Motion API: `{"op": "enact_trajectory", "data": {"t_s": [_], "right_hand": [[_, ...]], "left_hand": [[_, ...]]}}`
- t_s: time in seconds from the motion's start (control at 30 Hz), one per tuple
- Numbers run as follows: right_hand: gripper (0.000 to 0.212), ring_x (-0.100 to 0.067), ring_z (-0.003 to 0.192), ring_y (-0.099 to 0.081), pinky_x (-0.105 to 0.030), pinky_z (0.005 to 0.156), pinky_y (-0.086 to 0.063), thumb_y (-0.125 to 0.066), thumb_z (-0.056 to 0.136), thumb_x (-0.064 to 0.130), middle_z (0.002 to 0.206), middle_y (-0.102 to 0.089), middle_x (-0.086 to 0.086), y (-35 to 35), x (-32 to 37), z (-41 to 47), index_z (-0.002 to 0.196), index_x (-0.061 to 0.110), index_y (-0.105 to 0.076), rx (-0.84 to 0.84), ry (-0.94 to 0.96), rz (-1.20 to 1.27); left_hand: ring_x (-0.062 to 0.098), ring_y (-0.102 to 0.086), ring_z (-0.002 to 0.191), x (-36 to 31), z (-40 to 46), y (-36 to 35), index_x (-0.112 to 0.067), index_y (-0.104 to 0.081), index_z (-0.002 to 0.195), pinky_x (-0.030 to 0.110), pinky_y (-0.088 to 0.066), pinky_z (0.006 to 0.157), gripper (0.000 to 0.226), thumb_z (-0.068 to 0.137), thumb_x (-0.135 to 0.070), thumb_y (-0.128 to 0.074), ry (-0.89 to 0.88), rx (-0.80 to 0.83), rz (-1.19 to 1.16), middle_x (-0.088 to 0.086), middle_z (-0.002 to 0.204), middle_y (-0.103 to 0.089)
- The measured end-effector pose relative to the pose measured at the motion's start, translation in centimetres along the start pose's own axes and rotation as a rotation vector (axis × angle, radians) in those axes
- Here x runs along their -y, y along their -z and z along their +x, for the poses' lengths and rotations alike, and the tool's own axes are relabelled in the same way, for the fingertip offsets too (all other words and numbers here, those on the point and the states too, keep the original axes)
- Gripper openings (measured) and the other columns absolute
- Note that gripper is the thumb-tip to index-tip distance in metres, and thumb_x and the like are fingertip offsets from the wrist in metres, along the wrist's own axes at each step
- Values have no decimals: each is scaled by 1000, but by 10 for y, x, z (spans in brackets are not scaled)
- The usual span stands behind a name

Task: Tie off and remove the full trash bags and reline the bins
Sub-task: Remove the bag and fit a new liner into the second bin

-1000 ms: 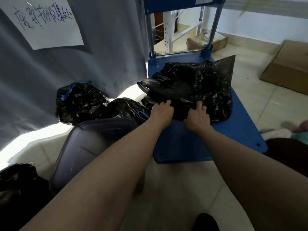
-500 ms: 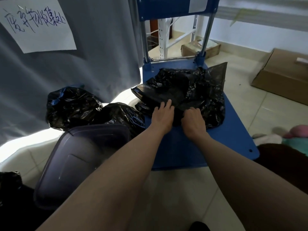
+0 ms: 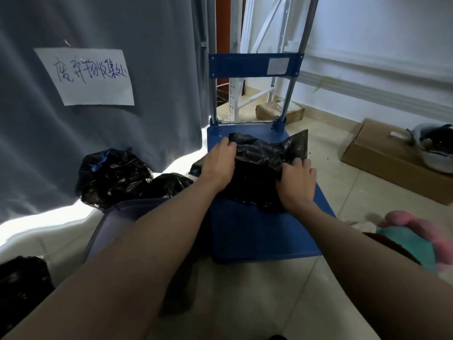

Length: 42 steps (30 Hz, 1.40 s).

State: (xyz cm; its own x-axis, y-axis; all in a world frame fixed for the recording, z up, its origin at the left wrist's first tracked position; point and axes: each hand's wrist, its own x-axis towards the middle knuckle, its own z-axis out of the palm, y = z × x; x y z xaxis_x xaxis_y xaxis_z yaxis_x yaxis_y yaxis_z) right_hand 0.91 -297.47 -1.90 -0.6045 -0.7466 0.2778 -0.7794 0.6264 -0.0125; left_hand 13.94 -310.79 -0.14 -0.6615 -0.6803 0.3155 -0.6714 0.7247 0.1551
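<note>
Head camera, looking down over two bare forearms. A crumpled pile of black trash bags (image 3: 259,168) lies on the blue deck of a platform cart (image 3: 257,231). The left hand (image 3: 218,165) rests flat on the pile's left side, fingers nearly straight. The right hand (image 3: 297,182) curls over the pile's right edge, gripping the plastic. Half a second ago both hands sat at the pile's near edge; they have since moved up onto it. Two filled black bags (image 3: 115,175) sit left of the cart against a grey curtain (image 3: 98,133), beside a grey bin (image 3: 127,217).
</note>
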Motion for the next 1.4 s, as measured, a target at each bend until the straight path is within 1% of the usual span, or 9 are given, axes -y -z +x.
{"op": "enact_trajectory", "data": {"t_s": [0.17, 0.33, 0.43, 0.53, 0.7, 0.83, 1.03, 1.2, 1.4], "right_hand": [[34, -43, 119, -45, -50, 94, -41, -55, 93, 21, 136, -39, -17, 73, 35, 1, 123, 7, -48, 43, -131, 366], [20, -40, 103, -57, -53, 86, -51, -46, 93, 17, 114, -56, -18, 128, 88, -10, 111, 6, -48, 126, -140, 885], [12, -34, 88, -61, -43, 65, -59, -44, 94, 14, 102, -55, -14, 150, 125, -30, 102, 7, -47, 193, -88, 1126], [11, -24, 65, -56, -23, 35, -43, -41, 94, 13, 89, -56, -11, 170, 159, -48, 96, 10, -51, 297, -45, 1315], [18, -18, 56, -53, -17, 32, -29, -37, 94, 8, 80, -57, -9, 200, 193, -72, 91, 11, -55, 540, -176, 1748], [15, -14, 51, -49, -14, 31, -26, -40, 95, 7, 74, -53, -6, 198, 202, -82, 84, 13, -48, 636, -326, 1897], [14, -13, 49, -47, -17, 31, -27, -39, 95, 8, 72, -52, -4, 175, 207, -82, 85, 15, -47, 651, -383, 1895], [13, -12, 51, -56, -19, 43, -40, -45, 93, 17, 60, -59, 3, 161, 208, -85, 86, 16, -55, 657, -329, 1835], [54, -30, 96, -65, -39, 84, -56, -58, 83, 56, 106, -67, -11, 144, 219, -82, 111, 10, -66, 539, 224, 866]], "left_hand": [[21, -45, 83, 21, -9, 83, -8, -52, 102, 37, -40, 67, 10, 93, -9, -49, 36, -253, -137, 9, 112, -42], [21, -52, 89, 49, -38, 164, -13, -55, 97, 33, -44, 76, 8, 91, -17, -52, 90, -385, -253, 6, 103, -54], [23, -56, 87, 68, -71, 195, -15, -54, 95, 36, -46, 75, 8, 88, -18, -54, 53, -348, -245, 3, 96, -61], [23, -59, 92, 90, -105, 215, -18, -53, 104, 39, -48, 80, 24, 82, -27, -62, 27, -294, -203, -1, 100, -63], [10, -59, 92, 116, -145, 234, -31, -57, 114, 30, -47, 83, 61, 67, -70, -63, 149, -301, -238, -12, 103, -66], [15, -61, 85, 123, -153, 250, -30, -62, 93, 33, -48, 80, 54, 63, -75, -63, 143, -197, -170, -11, 86, -66], [19, -59, 78, 143, -157, 253, -32, -64, 71, 31, -46, 65, 22, 66, -33, -85, 200, 133, -111, -10, 71, -63], [15, -50, 63, 151, -153, 244, -50, -55, 51, 26, -30, 51, 46, 73, -15, -77, 212, 71, -64, -15, 59, -49], [26, -55, 80, 150, -149, 231, -33, -58, 67, 29, -34, 58, 20, 78, -19, -65, 284, 56, 58, -5, 70, -50]]}}
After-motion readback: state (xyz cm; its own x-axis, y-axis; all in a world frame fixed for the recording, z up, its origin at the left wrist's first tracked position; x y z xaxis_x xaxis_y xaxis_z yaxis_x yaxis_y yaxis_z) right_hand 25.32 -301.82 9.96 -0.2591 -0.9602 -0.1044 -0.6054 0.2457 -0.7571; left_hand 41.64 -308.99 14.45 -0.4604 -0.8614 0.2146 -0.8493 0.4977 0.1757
